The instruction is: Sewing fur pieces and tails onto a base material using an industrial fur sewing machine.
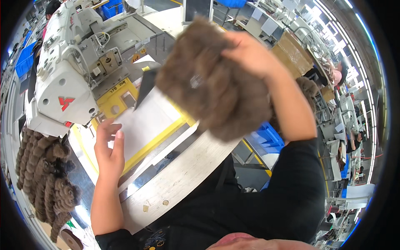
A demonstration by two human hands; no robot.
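My right hand (246,54) grips a brown, fluffy fur piece (212,96) by its upper right, lifted and blurred over the right part of the work surface. My left hand (109,146) has its fingers apart and loosely bent, empty, at the left of a white template with a yellow border (148,127), just below the head of a white industrial sewing machine (62,96). Under the machine lies a yellow plate with cutouts (116,102). A dark triangular piece (143,85) is partly hidden behind the fur.
Brown fur pieces (43,179) are heaped at the left. A pale table edge (166,196) runs along my front. At the right are blue bins (266,135), a cardboard box (291,54) and more fur (308,87). Other workers (337,73) are at stations farther off.
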